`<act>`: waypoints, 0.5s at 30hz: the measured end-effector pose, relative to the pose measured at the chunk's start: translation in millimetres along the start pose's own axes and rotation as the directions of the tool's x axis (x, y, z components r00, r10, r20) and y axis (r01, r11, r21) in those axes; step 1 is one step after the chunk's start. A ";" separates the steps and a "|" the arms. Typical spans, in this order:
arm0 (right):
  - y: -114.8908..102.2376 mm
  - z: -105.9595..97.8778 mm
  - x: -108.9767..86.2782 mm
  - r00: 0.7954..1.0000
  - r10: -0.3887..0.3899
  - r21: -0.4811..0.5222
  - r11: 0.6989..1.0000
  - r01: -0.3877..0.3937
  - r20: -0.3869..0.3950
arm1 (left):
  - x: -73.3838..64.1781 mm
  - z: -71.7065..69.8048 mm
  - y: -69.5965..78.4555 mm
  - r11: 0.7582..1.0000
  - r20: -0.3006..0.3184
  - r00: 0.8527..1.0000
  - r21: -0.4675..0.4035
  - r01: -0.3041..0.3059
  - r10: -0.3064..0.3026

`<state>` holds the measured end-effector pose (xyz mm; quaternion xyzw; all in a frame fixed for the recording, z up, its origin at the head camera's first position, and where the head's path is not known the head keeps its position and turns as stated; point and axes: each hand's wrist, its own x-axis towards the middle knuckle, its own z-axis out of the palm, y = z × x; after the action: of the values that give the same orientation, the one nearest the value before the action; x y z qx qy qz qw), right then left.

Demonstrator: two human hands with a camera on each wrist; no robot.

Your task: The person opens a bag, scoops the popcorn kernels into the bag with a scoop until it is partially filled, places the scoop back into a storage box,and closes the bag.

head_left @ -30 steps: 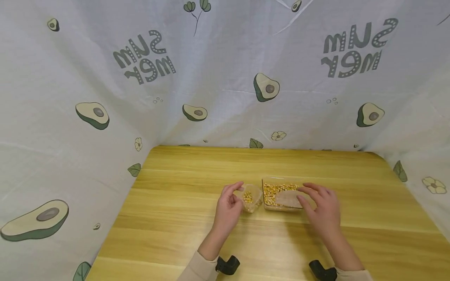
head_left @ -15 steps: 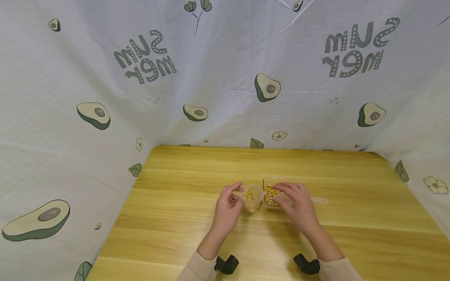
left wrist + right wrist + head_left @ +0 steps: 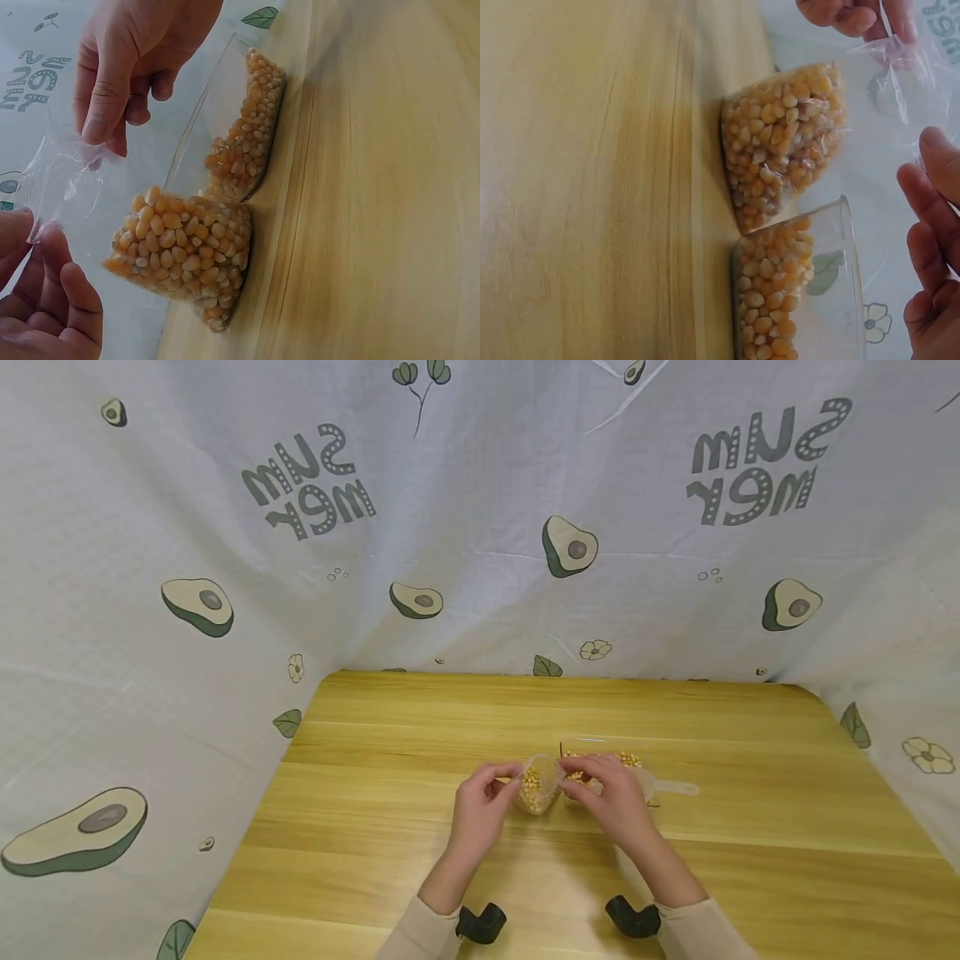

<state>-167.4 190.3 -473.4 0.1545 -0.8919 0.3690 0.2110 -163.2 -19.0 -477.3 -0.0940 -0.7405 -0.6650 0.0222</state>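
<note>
A clear plastic bag (image 3: 534, 795) partly filled with corn kernels (image 3: 180, 244) stands on the table. My left hand (image 3: 480, 810) pinches the left side of its mouth, and my right hand (image 3: 617, 806) pinches the opposite side. Both wrist views show the thin upper film of the bag (image 3: 900, 79) held up between the two hands, above the kernels. Just right of the bag is a clear rectangular container (image 3: 851, 262) holding more kernels (image 3: 259, 105). A translucent scoop (image 3: 675, 787) lies in it, handle sticking out over the right side; my right hand hides part of both.
The wooden table (image 3: 360, 827) extends around the bag and container. A white cloth with avocado prints (image 3: 480, 527) hangs behind and along both sides. A black wrist mount (image 3: 482, 924) sits on the left wrist, another black mount (image 3: 633, 917) on the right.
My right hand has come away from the scoop, moved left across the container and taken hold of the bag's right rim. The scoop's handle is now uncovered. My left hand has barely moved.
</note>
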 end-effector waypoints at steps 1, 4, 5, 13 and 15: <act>0.4 0.7 -0.3 1.000 0.008 0.003 1.000 -0.008 -0.005 | 0.2 -0.1 -0.1 1.000 -0.007 1.000 0.008 0.002 -0.002; 1.5 2.1 -0.7 1.000 0.008 0.015 1.000 -0.007 -0.019 | 0.7 -0.3 -0.8 1.000 -0.019 1.000 0.019 0.007 -0.007; 1.8 2.3 -0.7 1.000 -0.004 0.013 1.000 0.004 -0.022 | 0.8 -0.4 -1.1 1.000 -0.020 1.000 0.021 0.008 -0.007; 1.5 1.0 1.0 0.982 -0.184 -0.039 0.982 0.185 0.031 | 1.6 0.7 -1.2 0.999 -0.015 0.999 0.003 0.034 -0.034; 2.1 1.4 1.1 0.974 -0.224 -0.050 0.973 0.226 0.038 | 1.8 1.1 -1.4 0.999 -0.013 0.999 -0.003 0.038 -0.038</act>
<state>-169.7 190.6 -475.0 0.2547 -0.8816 0.3159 0.2412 -165.0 -17.9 -478.5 -0.0755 -0.7410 -0.6671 0.0145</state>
